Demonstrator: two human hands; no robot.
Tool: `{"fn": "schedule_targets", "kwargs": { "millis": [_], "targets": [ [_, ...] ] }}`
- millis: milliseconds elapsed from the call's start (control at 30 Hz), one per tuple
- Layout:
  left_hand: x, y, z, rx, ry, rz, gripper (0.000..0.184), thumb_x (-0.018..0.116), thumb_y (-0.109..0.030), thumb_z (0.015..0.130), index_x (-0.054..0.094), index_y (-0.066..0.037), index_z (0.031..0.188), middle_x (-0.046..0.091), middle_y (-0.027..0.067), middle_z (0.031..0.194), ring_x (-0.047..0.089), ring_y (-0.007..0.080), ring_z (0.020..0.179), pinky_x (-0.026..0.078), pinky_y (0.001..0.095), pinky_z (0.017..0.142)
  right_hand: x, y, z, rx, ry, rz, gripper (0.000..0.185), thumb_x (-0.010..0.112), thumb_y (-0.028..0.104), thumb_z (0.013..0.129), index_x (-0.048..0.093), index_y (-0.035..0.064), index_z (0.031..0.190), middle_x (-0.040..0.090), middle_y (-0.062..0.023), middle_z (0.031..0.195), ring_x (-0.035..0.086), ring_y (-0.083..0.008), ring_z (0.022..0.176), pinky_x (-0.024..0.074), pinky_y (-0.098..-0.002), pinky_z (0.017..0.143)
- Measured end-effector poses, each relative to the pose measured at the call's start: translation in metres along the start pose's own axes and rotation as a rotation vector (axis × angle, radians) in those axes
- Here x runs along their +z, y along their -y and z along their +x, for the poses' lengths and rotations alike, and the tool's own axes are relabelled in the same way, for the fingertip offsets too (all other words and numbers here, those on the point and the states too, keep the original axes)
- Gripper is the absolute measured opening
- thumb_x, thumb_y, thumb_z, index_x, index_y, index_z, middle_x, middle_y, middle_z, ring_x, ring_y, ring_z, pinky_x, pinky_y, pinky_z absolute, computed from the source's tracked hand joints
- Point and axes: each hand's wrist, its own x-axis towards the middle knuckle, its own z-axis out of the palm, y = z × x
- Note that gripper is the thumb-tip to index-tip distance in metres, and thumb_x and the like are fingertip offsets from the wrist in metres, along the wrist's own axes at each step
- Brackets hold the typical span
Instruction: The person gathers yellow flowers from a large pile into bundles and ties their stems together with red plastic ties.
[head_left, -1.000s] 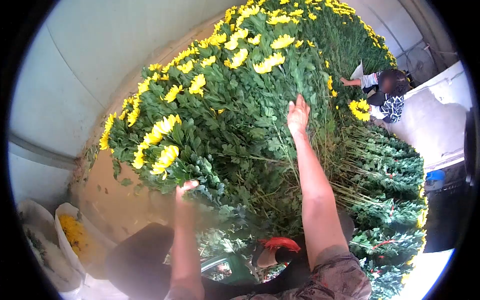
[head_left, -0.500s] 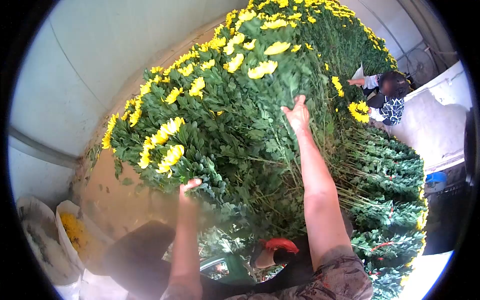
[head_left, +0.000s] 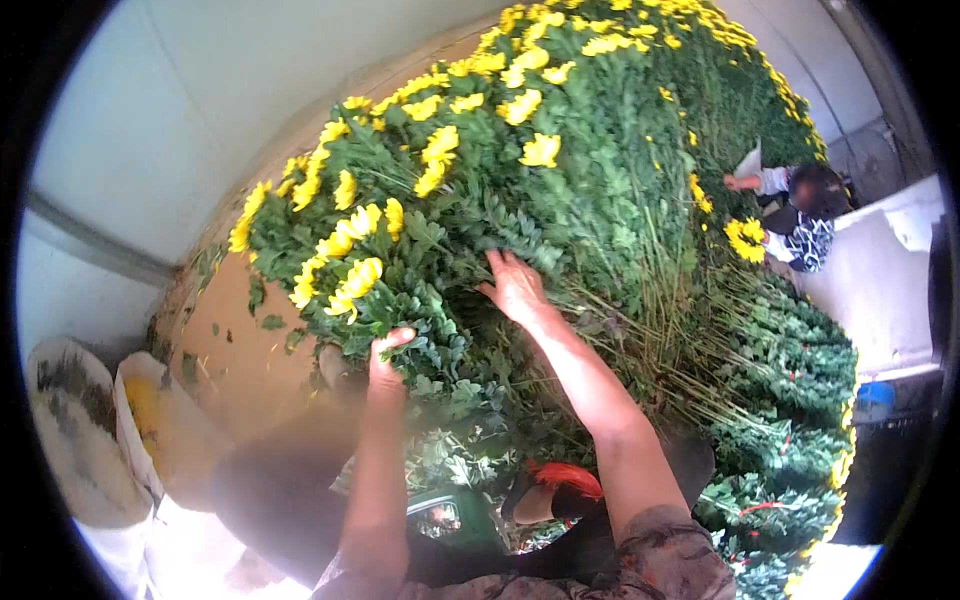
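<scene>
My left hand (head_left: 388, 352) is closed around the stems of a bunch of yellow flowers (head_left: 352, 280), whose heads point up and to the left. To its right, my right hand (head_left: 516, 287) reaches into the leafy pile with its fingers spread, touching or just over dark green leaves; its fingertips are partly among the foliage. The large pile of cut flowers (head_left: 610, 150) stretches behind both hands, heads toward the back left and bare stems toward the middle.
Tied bunches (head_left: 790, 430) with red bands lie at the right. Two white sacks (head_left: 140, 440) stand at the lower left. A co-worker (head_left: 815, 215) is at the far right beside yellow flowers. Red strings (head_left: 565, 478) hang near my legs.
My right hand has moved left and nearer, from the upper stems to the leaves beside the held bunch. My left hand still holds its bunch. The whole view has shifted slightly.
</scene>
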Motion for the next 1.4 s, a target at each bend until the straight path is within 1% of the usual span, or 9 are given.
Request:
{"fn": "schedule_targets", "kwargs": {
  "millis": [133,233,333,400,467,833,1033,1267,1400],
  "targets": [
    [-0.005,-0.005,-0.012,-0.021,0.05,-0.201,0.031,0.066,-0.007,0.063,0.064,0.0,0.093,0.067,0.0093,0.085,0.065,0.0239,0.075,0.055,0.0365,0.074,-0.021,-0.005,-0.012,0.008,-0.024,0.033,0.079,0.065,0.056,0.077,0.037,0.012,0.137,0.056,-0.0231,0.116,0.061,-0.0374,0.097,0.0513,-0.0456,0.079],
    [-0.002,-0.008,-0.024,-0.008,-0.029,-0.149,0.028,0.066,-0.01,0.064,0.065,0.001,0.089,0.067,0.0102,0.082,0.065,0.0239,0.071,0.055,0.0364,0.069,-0.048,-0.02,-0.03,0.105,-0.265,0.155,0.058,0.066,0.048,0.079,0.051,0.0137,0.124,0.063,-0.0083,0.099,0.062,-0.0198,0.074,0.0523,-0.0352,0.063],
    [-0.025,0.005,-0.012,-0.023,-0.103,-0.047,0.026,0.068,-0.014,0.064,0.066,0.0,0.086,0.067,0.0088,0.079,0.064,0.0219,0.067,0.054,0.0344,0.064,-0.054,-0.055,-0.034,0.09,-0.617,-0.151,0.052,0.062,0.042,0.085,0.05,0.0082,0.121,0.06,-0.0111,0.098,0.059,-0.0283,0.083,0.0511,-0.0395,0.072],
    [-0.003,-0.01,-0.025,-0.058,-0.083,-0.074,0.031,0.07,-0.013,0.058,0.066,-0.002,0.086,0.066,0.0073,0.083,0.062,0.0212,0.077,0.05,0.033,0.078,-0.033,-0.079,-0.038,0.124,-0.583,-0.238,0.06,0.063,0.048,0.083,0.048,0.0057,0.123,0.06,-0.0162,0.101,0.059,-0.0326,0.086,0.0491,-0.0428,0.08],
    [-0.008,-0.005,-0.023,-0.051,-0.088,-0.083,0.032,0.071,-0.013,0.057,0.066,-0.002,0.086,0.066,0.0065,0.083,0.061,0.0208,0.078,0.049,0.0326,0.079,-0.037,-0.072,-0.042,0.513,0.11,-0.019,0.067,0.063,0.052,0.081,0.047,0.0025,0.124,0.062,-0.0214,0.1,0.061,-0.0362,0.088,0.0483,-0.045,0.083],
    [-0.02,-0.014,-0.022,0.06,0.018,-0.16,0.026,0.067,-0.007,0.062,0.064,0.001,0.086,0.066,0.0084,0.081,0.065,0.0218,0.072,0.055,0.0336,0.07,-0.006,-0.024,-0.116,0.491,-0.12,0.291,0.05,0.042,0.042,0.095,0.059,-0.0034,0.11,0.061,-0.0298,0.094,0.059,-0.0454,0.089,0.0449,-0.05,0.078],
    [0.002,-0.025,-0.028,0.127,-0.033,-0.087,0.035,0.069,-0.006,0.061,0.063,0.005,0.094,0.067,0.011,0.084,0.065,0.0229,0.074,0.056,0.0349,0.073,0.003,-0.036,-0.14,0.547,-0.222,0.702,0.026,0.05,0.021,0.093,0.061,-0.001,0.101,0.062,-0.0104,0.091,0.059,-0.0216,0.086,0.0438,-0.0356,0.08],
    [-0.024,-0.006,-0.01,0.002,0.069,-0.159,0.029,0.069,-0.008,0.061,0.064,0.002,0.088,0.066,0.0094,0.083,0.064,0.0222,0.074,0.055,0.0349,0.072,0.018,-0.02,-0.137,0.279,-0.27,0.354,0.066,0.069,0.033,0.081,0.041,0.0054,0.133,0.039,-0.0177,0.135,0.045,-0.0363,0.121,0.0396,-0.043,0.098],
    [-0.009,-0.013,-0.02,-0.061,-0.019,-0.149,0.026,0.069,-0.01,0.06,0.065,-0.002,0.084,0.065,0.0063,0.08,0.062,0.0211,0.073,0.052,0.0337,0.073,-0.002,0.016,-0.095,0.255,-0.22,0.362,0.067,0.072,0.028,0.078,0.04,0.0112,0.135,0.054,-0.0185,0.116,0.057,-0.0363,0.104,0.0483,-0.0445,0.087]
  ]
}}
